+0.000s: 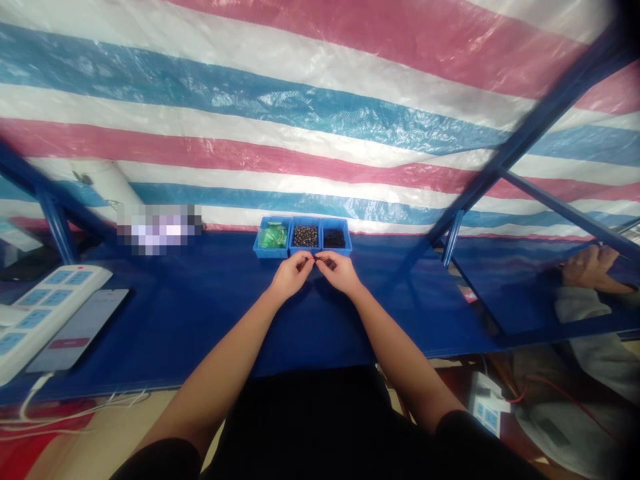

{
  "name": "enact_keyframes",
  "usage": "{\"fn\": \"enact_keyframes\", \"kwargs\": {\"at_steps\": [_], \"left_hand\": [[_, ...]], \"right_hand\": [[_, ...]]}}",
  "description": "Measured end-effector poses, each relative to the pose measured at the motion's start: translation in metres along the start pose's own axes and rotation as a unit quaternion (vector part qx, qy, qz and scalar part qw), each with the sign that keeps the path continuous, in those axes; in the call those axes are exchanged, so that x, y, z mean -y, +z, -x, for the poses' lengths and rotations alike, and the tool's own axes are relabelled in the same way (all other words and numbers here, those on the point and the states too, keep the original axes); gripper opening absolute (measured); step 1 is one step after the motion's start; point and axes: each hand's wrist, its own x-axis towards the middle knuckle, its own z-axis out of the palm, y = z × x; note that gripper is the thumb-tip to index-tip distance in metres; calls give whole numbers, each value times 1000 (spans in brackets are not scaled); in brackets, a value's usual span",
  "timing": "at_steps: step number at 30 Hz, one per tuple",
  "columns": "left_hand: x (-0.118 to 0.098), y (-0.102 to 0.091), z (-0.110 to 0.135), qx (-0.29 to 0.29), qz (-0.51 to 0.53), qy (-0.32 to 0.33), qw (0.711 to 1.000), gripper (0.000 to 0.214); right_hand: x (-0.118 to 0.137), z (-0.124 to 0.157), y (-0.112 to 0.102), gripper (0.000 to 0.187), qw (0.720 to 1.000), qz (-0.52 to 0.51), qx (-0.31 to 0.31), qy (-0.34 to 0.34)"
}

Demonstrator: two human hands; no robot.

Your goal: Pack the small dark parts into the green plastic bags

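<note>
A tiny dark part (315, 258), too small to identify, pinched between the fingertips of the left hand (291, 277) and right hand (340, 274), just in front of three blue plastic bins (305, 251) holding green pieces (273, 235), dark beads (305, 236) and black bits (334, 239), on a blue tabletop (200, 313)

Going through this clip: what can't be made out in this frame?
Head view:
- Tiny dark piece between left hand and right hand: mostly hidden by the fingertips.
- Black contents of the rightmost blue plastic tray: too small.
- Object under the pixelated purple-white patch: blurred.
</note>
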Motion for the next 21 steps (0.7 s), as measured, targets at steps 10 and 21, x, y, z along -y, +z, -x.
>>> {"fn": "enact_keyframes", "kwargs": {"at_steps": [10, 21], "left_hand": [[-1, 1, 0, 3, 3, -2, 1000, 27], [-4, -1, 1, 14, 16, -17, 1000, 31]], "right_hand": [[0, 0, 0, 20, 1000, -2, -1, -6], [1, -1, -1, 23, 1000, 8, 3, 1]]}}
